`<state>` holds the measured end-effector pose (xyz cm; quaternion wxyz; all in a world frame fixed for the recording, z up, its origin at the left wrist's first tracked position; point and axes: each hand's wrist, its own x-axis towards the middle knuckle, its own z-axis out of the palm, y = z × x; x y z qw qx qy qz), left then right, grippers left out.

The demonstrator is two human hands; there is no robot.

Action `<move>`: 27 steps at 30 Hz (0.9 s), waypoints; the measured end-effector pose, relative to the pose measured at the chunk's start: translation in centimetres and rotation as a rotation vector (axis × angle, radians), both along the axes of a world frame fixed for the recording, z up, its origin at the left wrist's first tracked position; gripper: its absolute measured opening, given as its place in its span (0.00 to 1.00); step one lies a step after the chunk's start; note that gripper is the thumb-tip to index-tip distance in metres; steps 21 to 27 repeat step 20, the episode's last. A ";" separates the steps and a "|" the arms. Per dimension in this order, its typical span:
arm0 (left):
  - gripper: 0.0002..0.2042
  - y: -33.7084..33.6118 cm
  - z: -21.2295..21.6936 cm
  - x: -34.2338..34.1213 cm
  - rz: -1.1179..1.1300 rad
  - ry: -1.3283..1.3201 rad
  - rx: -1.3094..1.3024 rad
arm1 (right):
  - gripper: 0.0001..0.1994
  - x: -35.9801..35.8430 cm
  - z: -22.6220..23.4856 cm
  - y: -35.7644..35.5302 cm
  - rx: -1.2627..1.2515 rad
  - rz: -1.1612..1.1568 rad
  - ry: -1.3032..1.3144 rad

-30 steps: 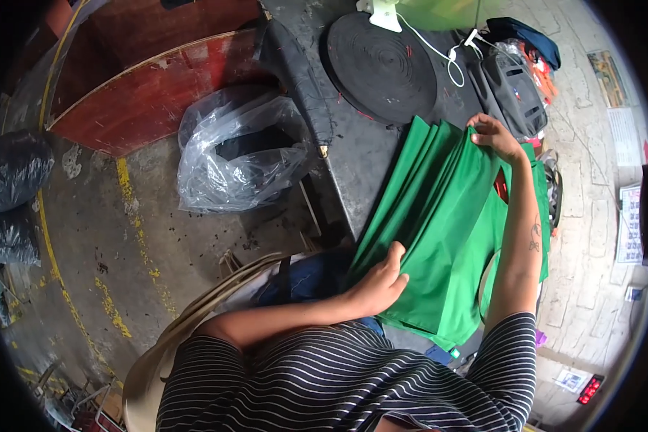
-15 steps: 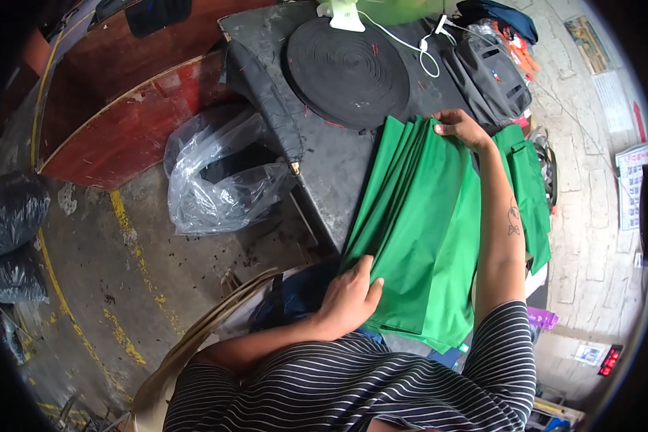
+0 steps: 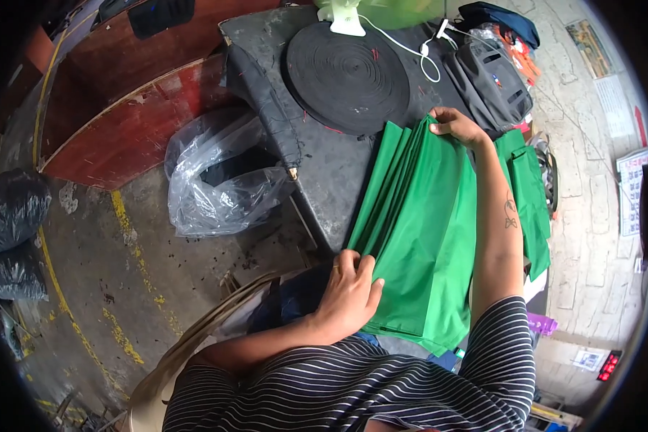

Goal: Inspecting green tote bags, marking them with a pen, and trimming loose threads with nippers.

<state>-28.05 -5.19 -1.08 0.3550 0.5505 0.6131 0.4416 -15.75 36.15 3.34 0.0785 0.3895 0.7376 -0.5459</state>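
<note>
A stack of green fabric panels lies over the table edge in front of me, its layers fanned in pleat-like ridges along the left side. At the top corner my right hand is closed, pinching the upper edge between thumb and fingers. My left hand rests low on the left side, fingers bent and gripping the layered edge near my body; its fingertips are partly hidden. More folded green fabric sits beyond my right forearm.
A large coil of black webbing lies on the dark table. Behind the fabric stand a grey bag and a white cable. Left of the table are a clear plastic bag and a curved red wooden panel.
My left hand's fingers have curled more tightly at the fabric's left edge. My right hand has shifted slightly left and up, still pinching the top corner.
</note>
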 end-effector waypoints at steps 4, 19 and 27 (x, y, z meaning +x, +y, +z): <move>0.18 -0.7 0.6 0.6 -0.080 -0.172 -0.019 | 0.08 0.7 0.6 -0.7 0.053 0.025 0.112; 0.31 -3.9 0.9 0.9 -0.090 -0.392 -0.388 | 0.14 -0.8 2.1 -4.0 -0.043 0.162 0.100; 0.36 -4.2 0.3 1.1 -0.067 -0.424 -0.367 | 0.15 -1.2 2.1 -4.3 -0.057 0.187 0.089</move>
